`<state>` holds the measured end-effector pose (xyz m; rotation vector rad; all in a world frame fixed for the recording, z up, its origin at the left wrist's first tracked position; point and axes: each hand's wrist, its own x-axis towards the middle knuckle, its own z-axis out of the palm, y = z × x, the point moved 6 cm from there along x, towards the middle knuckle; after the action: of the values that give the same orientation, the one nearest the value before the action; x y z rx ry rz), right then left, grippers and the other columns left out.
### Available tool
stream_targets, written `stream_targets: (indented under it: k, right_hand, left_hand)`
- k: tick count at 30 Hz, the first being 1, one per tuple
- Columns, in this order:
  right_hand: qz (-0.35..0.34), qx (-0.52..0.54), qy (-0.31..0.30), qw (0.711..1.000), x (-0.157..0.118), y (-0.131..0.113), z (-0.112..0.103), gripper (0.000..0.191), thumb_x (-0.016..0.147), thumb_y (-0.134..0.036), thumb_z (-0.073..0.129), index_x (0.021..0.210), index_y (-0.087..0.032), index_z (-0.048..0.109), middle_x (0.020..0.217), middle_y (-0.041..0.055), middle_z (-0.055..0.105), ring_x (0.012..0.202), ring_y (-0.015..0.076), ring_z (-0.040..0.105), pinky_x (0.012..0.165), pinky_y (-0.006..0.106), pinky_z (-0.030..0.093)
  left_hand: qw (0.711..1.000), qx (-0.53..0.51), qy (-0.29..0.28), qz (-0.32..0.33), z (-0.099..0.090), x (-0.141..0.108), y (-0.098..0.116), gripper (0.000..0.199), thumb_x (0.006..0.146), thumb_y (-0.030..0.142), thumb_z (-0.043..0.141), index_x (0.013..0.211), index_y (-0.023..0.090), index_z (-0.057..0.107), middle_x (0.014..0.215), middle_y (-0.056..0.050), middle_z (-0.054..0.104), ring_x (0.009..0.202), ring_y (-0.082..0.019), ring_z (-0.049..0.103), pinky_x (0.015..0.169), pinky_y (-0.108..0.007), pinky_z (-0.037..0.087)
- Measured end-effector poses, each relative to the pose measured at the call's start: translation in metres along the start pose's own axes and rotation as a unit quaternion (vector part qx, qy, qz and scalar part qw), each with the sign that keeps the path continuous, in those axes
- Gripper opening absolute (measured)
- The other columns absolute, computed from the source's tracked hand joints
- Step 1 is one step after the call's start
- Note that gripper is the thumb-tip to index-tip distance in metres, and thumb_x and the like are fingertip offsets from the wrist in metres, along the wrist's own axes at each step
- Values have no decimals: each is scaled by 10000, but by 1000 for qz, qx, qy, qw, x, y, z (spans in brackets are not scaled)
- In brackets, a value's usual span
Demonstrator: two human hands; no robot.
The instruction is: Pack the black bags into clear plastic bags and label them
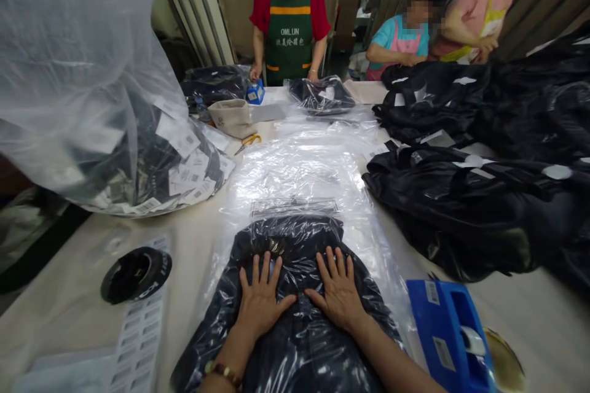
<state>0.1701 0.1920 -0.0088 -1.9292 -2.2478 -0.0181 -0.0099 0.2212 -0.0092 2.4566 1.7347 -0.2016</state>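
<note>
A black fabric item in a clear plastic bag [299,344] lies in front of me, its exact kind hard to make out through the shiny film. Flat on its left half rests my left hand [262,301], fingers spread. My right hand [338,288] presses on the right half, also with fingers apart. Neither hand grips anything. Beneath and beyond the bagged item spreads a stack of clear plastic bags [299,166]. The upper end of the item's bag carries a printed box of text too small to read.
Left stand a large clear sack of paper tags [193,178], a black tape roll [136,275] and a label sheet [138,344]. A blue tape dispenser [437,331] sits right, below piled black bags [461,209]. Yellow-handled scissors [251,140] lie ahead. Several co-workers stand across the table.
</note>
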Motion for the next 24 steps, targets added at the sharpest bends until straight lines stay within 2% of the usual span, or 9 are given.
stream_targets:
  k: [3, 7, 8, 10, 13, 16, 18, 21, 24]
  right_hand:
    - [-8, -6, 15, 1000, 0, 0, 3, 791, 813, -701, 333, 1392, -163, 360, 1472, 178, 287, 1363, 380, 170, 1063, 563, 135]
    - [-2, -11, 47, 999, -2, 2, 7, 789, 824, -700, 281, 1353, -133, 427, 1455, 195, 315, 1360, 378, 176, 1063, 569, 142]
    - [-1, -11, 51, 999, -2, 2, 8, 801, 829, -702, 243, 1347, -123, 434, 1453, 198, 317, 1361, 376, 171, 1063, 570, 142]
    - [0, -9, 51, 999, 0, 3, 12, 839, 827, -712, 168, 1345, -108, 434, 1454, 199, 312, 1364, 373, 161, 1064, 571, 142]
    - [3, -10, 42, 999, 1, 5, 16, 883, 811, -726, 104, 1356, -105, 414, 1461, 189, 301, 1367, 372, 153, 1064, 571, 140]
    - [3, -17, 38, 999, 2, 6, 16, 909, 805, -721, 47, 1355, -98, 415, 1460, 191, 301, 1359, 382, 175, 1059, 569, 149]
    - [1, -21, 34, 999, 2, 6, 16, 915, 804, -713, 31, 1353, -92, 418, 1461, 197, 293, 1354, 388, 183, 1054, 567, 157]
    - [2, -30, 10, 999, 3, 8, 18, 881, 809, -703, 93, 1370, -91, 387, 1469, 201, 273, 1356, 395, 169, 1049, 576, 157]
    - [0, -42, -36, 998, 4, 11, 23, 831, 813, -676, 189, 1379, -96, 371, 1475, 202, 257, 1359, 403, 157, 1046, 584, 164]
  left_hand:
    - [999, -41, -27, -9, -3, 0, 0, 787, 779, 637, 434, 1415, 245, 186, 1515, -145, 99, 1385, -387, 51, 1048, -682, 67]
    - [980, -180, -78, -15, -14, -1, 4, 845, 747, 648, 475, 1419, 231, 179, 1517, -133, 28, 1383, -380, -46, 1034, -689, -41]
    - [976, -199, -82, -17, -18, -1, 3, 878, 711, 657, 517, 1416, 244, 196, 1518, -120, 40, 1386, -377, -27, 1043, -682, -22]
    - [970, -225, -85, -31, -28, -4, -1, 865, 648, 628, 603, 1381, 270, 314, 1511, -92, 163, 1387, -361, 107, 1077, -639, 103]
    - [960, -260, -37, -93, -48, -25, -28, 615, 729, 510, 561, 1286, 262, 480, 1443, -45, 378, 1355, -248, 279, 1116, -450, 229]
    - [933, -275, 58, -224, -61, -79, -86, 489, 821, 374, 421, 1270, 192, 492, 1398, -59, 448, 1317, -164, 343, 1128, -323, 207]
    - [887, -281, 102, -352, -56, -133, -136, 503, 808, 322, 398, 1244, 84, 484, 1348, -156, 481, 1279, -227, 399, 1118, -387, 229]
    - [793, -318, 122, -504, -32, -214, -196, 521, 727, 317, 490, 1169, 42, 502, 1210, -224, 569, 1188, -329, 488, 1034, -494, 330]
    - [710, -398, 122, -567, 0, -266, -221, 530, 702, 359, 521, 1109, 19, 515, 1068, -228, 634, 1016, -321, 605, 890, -456, 458]
